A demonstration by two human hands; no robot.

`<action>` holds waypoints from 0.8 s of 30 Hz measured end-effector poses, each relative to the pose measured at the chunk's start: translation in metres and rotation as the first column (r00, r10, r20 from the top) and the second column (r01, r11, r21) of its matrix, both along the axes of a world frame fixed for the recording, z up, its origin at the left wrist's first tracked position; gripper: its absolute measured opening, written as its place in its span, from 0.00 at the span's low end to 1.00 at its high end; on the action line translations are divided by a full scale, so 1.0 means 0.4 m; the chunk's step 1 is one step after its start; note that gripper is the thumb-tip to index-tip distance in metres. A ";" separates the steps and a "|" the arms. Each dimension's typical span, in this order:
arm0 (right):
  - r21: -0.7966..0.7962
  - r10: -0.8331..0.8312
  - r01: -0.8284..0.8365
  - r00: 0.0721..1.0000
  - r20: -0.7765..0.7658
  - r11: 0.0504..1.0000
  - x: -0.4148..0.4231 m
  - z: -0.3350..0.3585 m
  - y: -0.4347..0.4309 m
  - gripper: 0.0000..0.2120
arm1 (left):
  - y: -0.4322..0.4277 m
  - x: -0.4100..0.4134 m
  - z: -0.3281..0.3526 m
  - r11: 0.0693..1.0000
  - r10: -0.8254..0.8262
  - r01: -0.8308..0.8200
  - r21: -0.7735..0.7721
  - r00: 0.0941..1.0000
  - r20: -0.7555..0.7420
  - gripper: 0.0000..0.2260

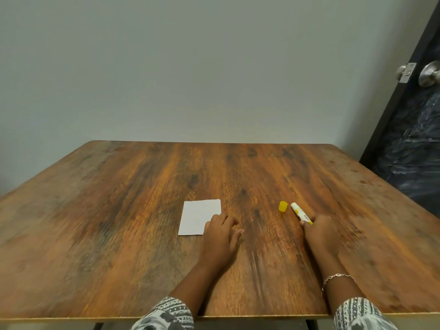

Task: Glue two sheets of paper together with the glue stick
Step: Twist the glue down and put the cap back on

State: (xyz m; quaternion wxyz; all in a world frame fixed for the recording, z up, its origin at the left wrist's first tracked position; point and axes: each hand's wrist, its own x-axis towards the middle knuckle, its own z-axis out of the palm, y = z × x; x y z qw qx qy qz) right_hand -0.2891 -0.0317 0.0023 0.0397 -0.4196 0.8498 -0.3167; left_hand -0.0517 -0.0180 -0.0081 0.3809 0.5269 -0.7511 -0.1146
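Observation:
A white sheet of paper (198,216) lies flat near the middle of the wooden table (119,198); I cannot tell whether a second sheet lies under it. My left hand (221,236) rests palm down on the sheet's near right corner, fingers slightly apart, holding nothing. The uncapped white glue stick (299,211) lies on the table to the right, pointing away and to the left. My right hand (320,234) has its fingertips closed round the stick's yellow near end. The yellow cap (283,206) stands alone just left of the stick's tip.
A grey wall stands right behind the table's far edge. A dark door (414,139) with metal knobs is at the right, past the table's right edge. Both hands are blurred by motion.

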 end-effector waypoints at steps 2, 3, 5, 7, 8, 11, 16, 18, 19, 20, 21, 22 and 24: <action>-0.035 -0.026 0.027 0.999 0.027 0.999 -0.002 0.002 0.000 0.12 | -0.003 0.000 -0.002 1.000 -0.002 0.002 0.005 1.000 0.001 0.11; -0.083 -0.036 0.040 0.998 0.056 0.996 0.000 0.003 0.004 0.11 | -0.004 -0.001 -0.003 1.000 -0.002 0.002 0.006 1.000 -0.006 0.11; -0.222 -0.001 0.037 0.987 0.160 0.974 0.017 0.004 0.015 0.10 | -0.004 -0.002 -0.005 1.000 -0.002 0.002 0.001 0.999 -0.042 0.10; -0.372 0.142 -0.016 0.939 0.314 0.928 0.060 0.009 0.024 0.09 | -0.005 -0.006 -0.006 1.000 -0.005 0.004 -0.008 0.995 -0.097 0.10; -0.429 0.245 -0.053 0.880 0.407 0.902 0.091 0.012 0.028 0.09 | -0.004 -0.009 -0.004 1.000 -0.007 0.007 -0.001 0.991 -0.130 0.11; -0.537 0.523 -0.181 0.609 0.597 0.824 0.198 0.021 0.039 0.09 | -0.001 -0.020 0.004 0.999 -0.042 0.042 -0.005 0.971 -0.233 0.16; -0.529 0.694 -0.450 0.437 0.572 0.720 0.290 0.013 0.046 0.09 | 0.010 -0.023 0.024 0.994 -0.105 0.100 -0.031 0.914 -0.391 0.18; -0.519 0.730 -0.515 0.430 0.532 0.682 0.300 0.008 0.049 0.09 | 0.008 -0.018 0.026 0.996 -0.085 0.085 -0.021 0.887 -0.454 0.16; -0.517 0.744 -0.539 0.423 0.517 0.665 0.303 0.006 0.051 0.09 | 0.006 -0.016 0.024 0.997 -0.072 0.076 -0.012 0.872 -0.484 0.15; -0.515 0.755 -0.557 0.409 0.513 0.651 0.304 0.003 0.051 0.10 | 0.004 -0.014 0.021 0.998 -0.060 0.068 -0.002 0.860 -0.507 0.13; -0.517 0.763 -0.569 0.383 0.521 0.639 0.304 0.004 0.052 0.11 | 0.003 -0.012 0.020 0.998 -0.051 0.065 0.008 0.852 -0.521 0.12; -0.517 0.763 -0.574 0.362 0.536 0.635 0.304 0.005 0.052 0.12 | 0.001 -0.011 0.018 0.998 -0.047 0.063 0.014 0.850 -0.525 0.10; -0.515 0.759 -0.581 0.322 0.565 0.630 0.306 0.011 0.055 0.15 | 0.000 -0.010 0.017 0.997 -0.046 0.068 0.023 0.851 -0.524 0.06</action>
